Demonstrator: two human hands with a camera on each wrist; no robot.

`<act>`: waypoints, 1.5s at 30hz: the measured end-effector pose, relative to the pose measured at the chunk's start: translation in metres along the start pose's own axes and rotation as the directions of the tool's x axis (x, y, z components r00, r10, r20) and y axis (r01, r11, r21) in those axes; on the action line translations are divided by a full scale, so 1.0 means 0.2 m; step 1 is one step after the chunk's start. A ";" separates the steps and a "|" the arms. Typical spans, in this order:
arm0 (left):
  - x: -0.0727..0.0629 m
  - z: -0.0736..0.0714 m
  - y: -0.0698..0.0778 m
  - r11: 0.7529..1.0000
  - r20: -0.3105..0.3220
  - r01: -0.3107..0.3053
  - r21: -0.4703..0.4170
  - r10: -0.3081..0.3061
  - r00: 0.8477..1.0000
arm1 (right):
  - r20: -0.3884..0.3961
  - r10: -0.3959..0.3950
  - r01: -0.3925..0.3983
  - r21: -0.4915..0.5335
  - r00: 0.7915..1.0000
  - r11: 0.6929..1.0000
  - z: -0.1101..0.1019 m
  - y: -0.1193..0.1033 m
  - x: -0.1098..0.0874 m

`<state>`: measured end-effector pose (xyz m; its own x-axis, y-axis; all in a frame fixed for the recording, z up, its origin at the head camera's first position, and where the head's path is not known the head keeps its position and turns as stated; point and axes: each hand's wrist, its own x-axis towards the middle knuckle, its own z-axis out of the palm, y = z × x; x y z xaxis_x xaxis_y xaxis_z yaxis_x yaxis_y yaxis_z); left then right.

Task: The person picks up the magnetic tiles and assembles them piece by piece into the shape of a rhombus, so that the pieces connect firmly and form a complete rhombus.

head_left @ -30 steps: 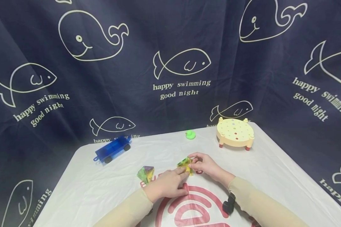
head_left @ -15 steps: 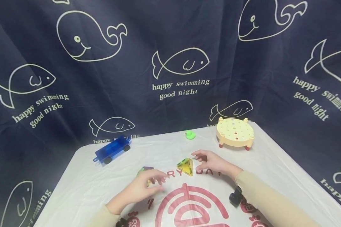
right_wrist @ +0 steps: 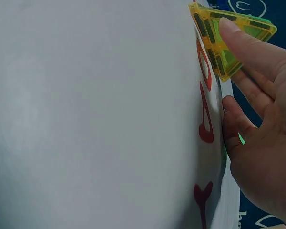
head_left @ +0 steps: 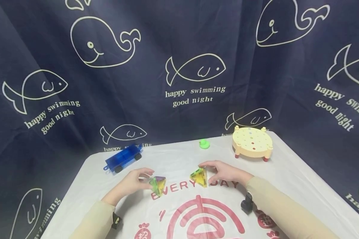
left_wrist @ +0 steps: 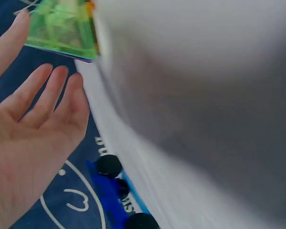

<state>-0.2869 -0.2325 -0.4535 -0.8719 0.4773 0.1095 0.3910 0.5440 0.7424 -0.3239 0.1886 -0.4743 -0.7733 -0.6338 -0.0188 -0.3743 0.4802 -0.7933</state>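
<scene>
Two small pyramids of see-through magnetic tiles stand on the white table. The left pyramid (head_left: 158, 185) is green, purple and yellow. Beside it is my left hand (head_left: 130, 183), thumb and fingers spread on its left side; in the left wrist view the fingers lie loose below its green face (left_wrist: 62, 28). The right pyramid (head_left: 199, 177) has yellow and green sides. My right hand (head_left: 228, 172) reaches around its right side, index finger above and thumb low. In the right wrist view the thumb overlaps the yellow triangle (right_wrist: 229, 40), the other fingers behind, not pinching.
A blue toy wagon base with black wheels (head_left: 123, 158) stands at the back left. A green toy duck (head_left: 204, 143) sits at the back middle, and a round cream pegboard stand (head_left: 252, 142) at the back right. A dark printed curtain (head_left: 194, 39) hangs behind the table.
My left hand has left the yellow-green pyramid and moved left to the other one. My right hand drew back from its pyramid, then came close around it again. The head view shifted slightly.
</scene>
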 end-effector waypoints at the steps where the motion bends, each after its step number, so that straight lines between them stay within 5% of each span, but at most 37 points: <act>1: 0.01 0.01 -0.01 1.000 0.030 0.002 0.011 -0.002 1.000 | 0.001 -0.001 0.001 -0.011 1.000 1.000 0.00 0.00 0.00; 5: 0.04 0.04 -0.02 0.996 0.086 -0.015 0.090 0.007 0.996 | -0.031 0.011 -0.012 -0.038 0.999 0.999 0.02 0.01 0.01; 10: 0.09 0.08 0.00 0.991 0.074 -0.026 0.134 0.016 0.997 | -0.090 0.022 -0.028 -0.061 0.996 0.998 0.03 0.00 0.00; 23: 0.20 0.23 0.11 0.996 0.028 -0.009 0.093 0.007 1.000 | -0.175 0.034 -0.063 -0.164 0.984 0.984 0.08 -0.03 -0.01; 35: 0.31 0.37 0.20 0.996 0.032 0.017 0.087 -0.020 0.999 | -0.204 0.026 -0.059 -0.157 0.979 0.986 0.12 -0.05 0.00; 45: 0.35 0.40 0.26 0.996 0.049 0.024 0.080 -0.028 0.998 | -0.200 0.041 -0.064 -0.110 0.979 0.992 0.14 -0.09 0.01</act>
<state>-0.3043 -0.1152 -0.4597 -0.8671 0.4951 0.0556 0.3921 0.6092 0.6893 -0.3046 0.1617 -0.4772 -0.8746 -0.4797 0.0708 -0.3781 0.5833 -0.7189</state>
